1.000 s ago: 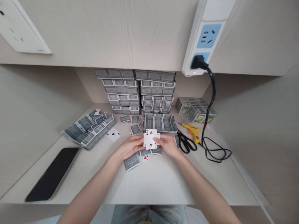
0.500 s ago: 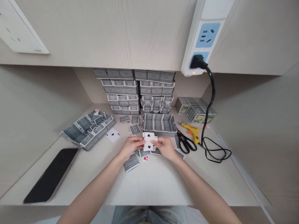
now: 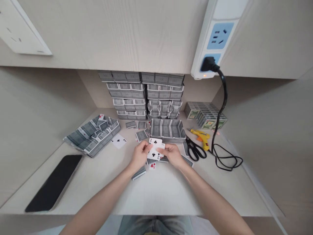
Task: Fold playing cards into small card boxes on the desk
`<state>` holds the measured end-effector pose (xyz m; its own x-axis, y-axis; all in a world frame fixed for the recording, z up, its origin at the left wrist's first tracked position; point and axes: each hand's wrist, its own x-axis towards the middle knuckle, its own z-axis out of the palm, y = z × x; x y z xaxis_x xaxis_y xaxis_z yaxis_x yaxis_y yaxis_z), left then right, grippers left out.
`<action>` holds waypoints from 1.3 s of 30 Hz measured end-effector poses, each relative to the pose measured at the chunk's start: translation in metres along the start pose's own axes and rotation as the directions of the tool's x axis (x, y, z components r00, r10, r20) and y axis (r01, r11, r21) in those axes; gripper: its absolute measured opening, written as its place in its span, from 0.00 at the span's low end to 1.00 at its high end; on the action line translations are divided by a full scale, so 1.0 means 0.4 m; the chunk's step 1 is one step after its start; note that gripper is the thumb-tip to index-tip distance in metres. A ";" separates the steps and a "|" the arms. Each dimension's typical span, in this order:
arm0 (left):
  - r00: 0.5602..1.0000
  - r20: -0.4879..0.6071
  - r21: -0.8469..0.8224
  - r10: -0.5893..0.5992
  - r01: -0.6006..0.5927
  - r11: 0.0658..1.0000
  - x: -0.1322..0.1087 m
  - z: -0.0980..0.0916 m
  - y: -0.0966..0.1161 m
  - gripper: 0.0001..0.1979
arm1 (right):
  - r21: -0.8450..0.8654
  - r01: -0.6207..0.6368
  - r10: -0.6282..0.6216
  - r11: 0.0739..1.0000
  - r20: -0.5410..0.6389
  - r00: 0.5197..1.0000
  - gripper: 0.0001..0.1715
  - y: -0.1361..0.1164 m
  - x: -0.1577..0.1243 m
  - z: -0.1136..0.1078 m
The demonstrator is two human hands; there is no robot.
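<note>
A two of clubs playing card (image 3: 155, 149) is pinched between both hands just above the desk. My left hand (image 3: 140, 154) grips its left edge and my right hand (image 3: 172, 153) grips its right edge, with another white card tucked behind. Several loose cards lie under the hands, among them a face-down grey-backed card (image 3: 138, 173) and a red eight (image 3: 153, 166). A tray made of grey-backed cards (image 3: 167, 130) sits just beyond the hands.
Stacks of card-built boxes (image 3: 141, 94) line the back. A flattened card sheet (image 3: 94, 133) and an ace of clubs (image 3: 118, 141) lie left, a black phone (image 3: 53, 182) nearer. Scissors (image 3: 194, 149), a yellow glue gun (image 3: 201, 136), its cable and packed decks (image 3: 205, 115) lie right.
The held card dropped lower toward the desk, and my left hand slid right, closer over the loose cards.
</note>
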<state>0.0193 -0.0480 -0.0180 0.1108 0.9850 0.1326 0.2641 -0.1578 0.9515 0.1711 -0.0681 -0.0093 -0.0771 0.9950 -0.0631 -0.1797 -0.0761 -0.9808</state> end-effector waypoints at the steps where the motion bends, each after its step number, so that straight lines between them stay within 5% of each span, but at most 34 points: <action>1: 0.999 -0.009 0.051 0.032 -0.032 0.998 -0.002 0.001 -0.002 0.14 | 0.011 0.001 -0.001 1.000 0.009 1.000 0.18 0.001 -0.001 0.002; 11: 0.991 -0.006 0.410 0.135 -0.121 0.904 -0.008 -0.005 0.015 0.18 | -0.025 0.003 -0.001 1.000 0.067 0.998 0.19 0.019 -0.006 0.009; 23: 0.986 -0.056 0.370 0.154 -0.123 0.921 -0.006 -0.007 0.010 0.24 | -0.156 0.045 -0.034 0.987 0.077 0.996 0.20 0.013 -0.014 0.015; 31: 0.982 -0.053 0.412 0.181 -0.144 0.900 0.005 -0.015 0.008 0.23 | -0.062 0.043 -0.026 0.997 0.241 0.970 0.18 -0.012 -0.010 0.008; 39: 0.983 -0.019 0.454 0.184 -0.156 0.877 -0.001 -0.008 0.006 0.19 | -0.138 0.092 -0.073 0.986 0.134 0.988 0.18 -0.006 -0.010 0.013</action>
<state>0.0167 -0.0484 -0.0149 0.1391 0.9402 0.3108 0.6492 -0.3236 0.6884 0.1667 -0.0722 -0.0058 -0.1943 0.9803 0.0344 -0.0487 0.0253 -0.9985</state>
